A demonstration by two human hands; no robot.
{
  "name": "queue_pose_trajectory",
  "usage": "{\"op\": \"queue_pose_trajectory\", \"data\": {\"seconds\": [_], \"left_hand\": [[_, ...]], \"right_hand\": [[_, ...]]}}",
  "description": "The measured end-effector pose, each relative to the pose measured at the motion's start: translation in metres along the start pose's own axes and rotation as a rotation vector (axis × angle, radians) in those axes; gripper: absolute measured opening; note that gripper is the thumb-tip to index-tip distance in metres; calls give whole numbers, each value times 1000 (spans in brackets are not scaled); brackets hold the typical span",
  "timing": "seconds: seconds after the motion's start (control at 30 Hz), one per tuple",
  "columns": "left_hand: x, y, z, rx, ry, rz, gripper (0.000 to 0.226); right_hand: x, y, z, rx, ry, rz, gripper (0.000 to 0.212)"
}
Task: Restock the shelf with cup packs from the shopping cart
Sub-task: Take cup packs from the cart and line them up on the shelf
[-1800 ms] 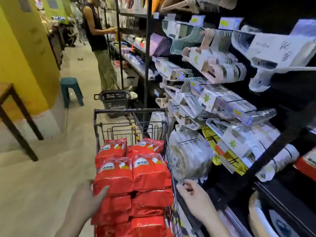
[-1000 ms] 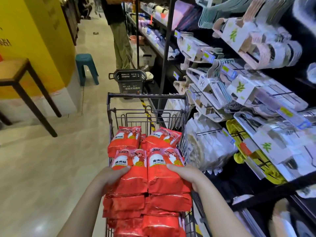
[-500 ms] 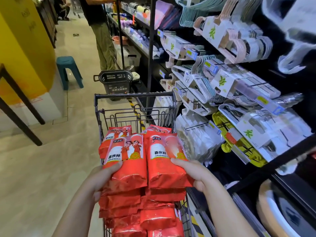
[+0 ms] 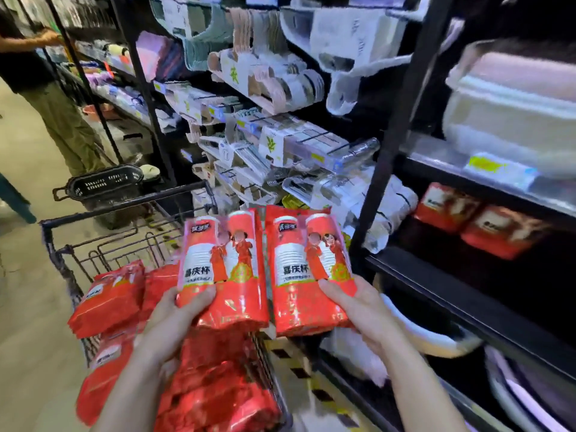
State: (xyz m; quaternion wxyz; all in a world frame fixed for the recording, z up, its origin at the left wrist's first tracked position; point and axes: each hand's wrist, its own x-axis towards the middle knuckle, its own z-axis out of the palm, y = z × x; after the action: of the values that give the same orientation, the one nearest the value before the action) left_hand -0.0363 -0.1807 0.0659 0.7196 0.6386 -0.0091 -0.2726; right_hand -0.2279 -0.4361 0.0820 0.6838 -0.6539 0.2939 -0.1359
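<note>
My left hand (image 4: 174, 316) grips one glossy red cup pack (image 4: 223, 269); my right hand (image 4: 358, 310) grips another (image 4: 307, 272); crinkly foil, cartoon couple above my thumbs.

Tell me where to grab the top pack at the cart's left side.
Grip it across its short width, coming from above: the pack lies face up on the pile, its top bare, and the cart wall blocks a side approach.

Dim shelves, brighter aisle floor, motion blur, wide-angle bending at edges
</note>
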Motion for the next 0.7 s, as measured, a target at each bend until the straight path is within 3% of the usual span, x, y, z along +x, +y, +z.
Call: {"op": "queue_pose_trajectory", "data": {"seconds": [0.17, 0.33, 0.4, 0.53, 0.7], "left_hand": [[-35, -23, 97, 39, -117, 55, 64], [-78, -61, 197, 68, -236, 91, 79], [-92, -78, 235, 91, -305, 77, 75], [-120, -111, 308, 171, -414, 56, 92], [-143, -147, 387, 244, -562, 32, 73]], "right_hand": [[-59, 16, -105, 22, 169, -74, 61], [-125, 42, -208, 110, 335, -34, 87], [-150, 51, -245, 126, 397, -23, 87], [-198, 73, -310, 170, 501, 2, 78], [-239, 97, -376, 219, 650, 44, 78]]}}
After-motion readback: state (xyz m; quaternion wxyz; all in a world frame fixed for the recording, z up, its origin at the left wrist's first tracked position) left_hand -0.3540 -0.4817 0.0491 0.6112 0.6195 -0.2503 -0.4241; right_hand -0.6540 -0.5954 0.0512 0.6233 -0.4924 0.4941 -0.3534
